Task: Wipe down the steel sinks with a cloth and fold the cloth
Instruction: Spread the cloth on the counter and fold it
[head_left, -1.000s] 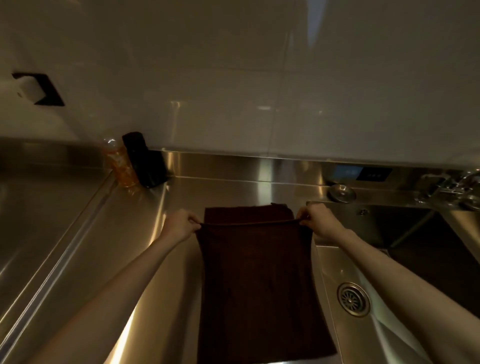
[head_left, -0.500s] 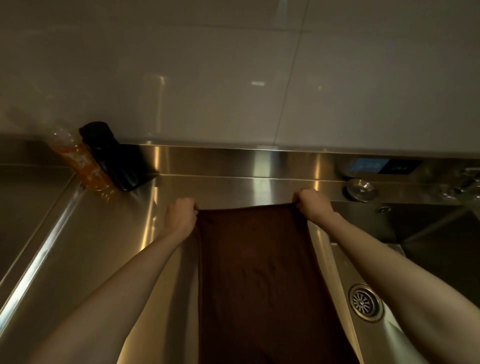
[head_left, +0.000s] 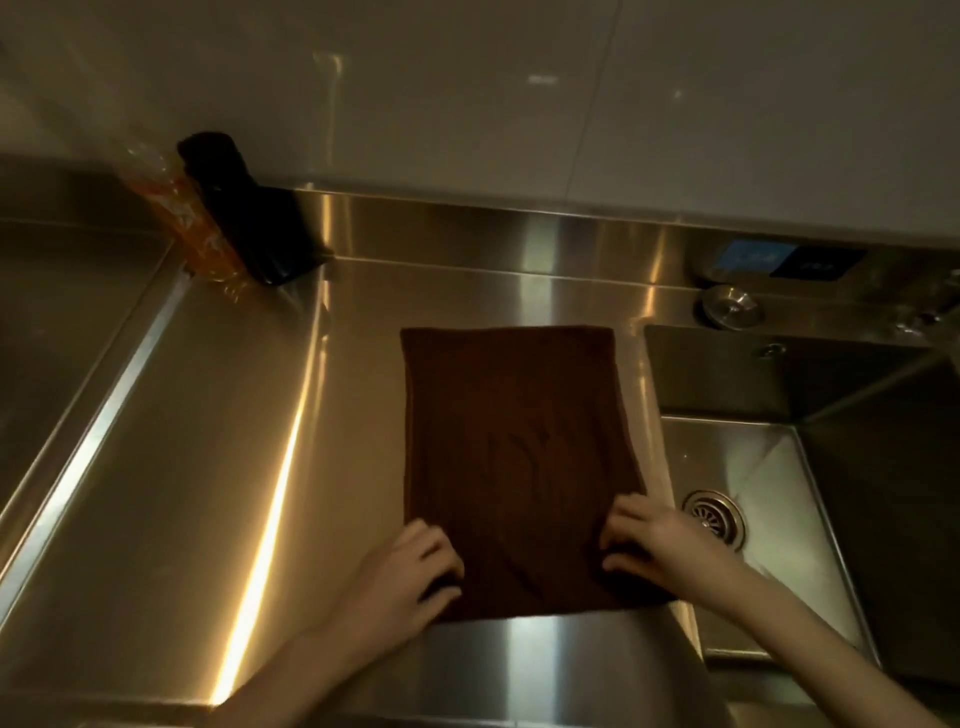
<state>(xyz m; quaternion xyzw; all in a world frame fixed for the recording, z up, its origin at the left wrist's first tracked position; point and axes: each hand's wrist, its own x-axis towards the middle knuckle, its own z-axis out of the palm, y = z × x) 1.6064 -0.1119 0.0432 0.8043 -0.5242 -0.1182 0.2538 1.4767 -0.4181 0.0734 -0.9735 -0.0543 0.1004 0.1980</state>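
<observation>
While cloth (head_left: 509, 447) lies flat (folded), left hand (head_left: 402, 571) and right hand (head_left: 657, 545) grip near corners.

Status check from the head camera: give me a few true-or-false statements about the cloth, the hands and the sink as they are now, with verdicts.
1. The cloth lies flat on the counter, left of the sink. True.
2. The left hand and right hand hold the cloth's far corners. False: they hold its near corners.
3. The orange bottle stands on the cloth. False: it stands at the back left of the counter, apart from the cloth.
4. The drain in the sink is uncovered. True.
</observation>
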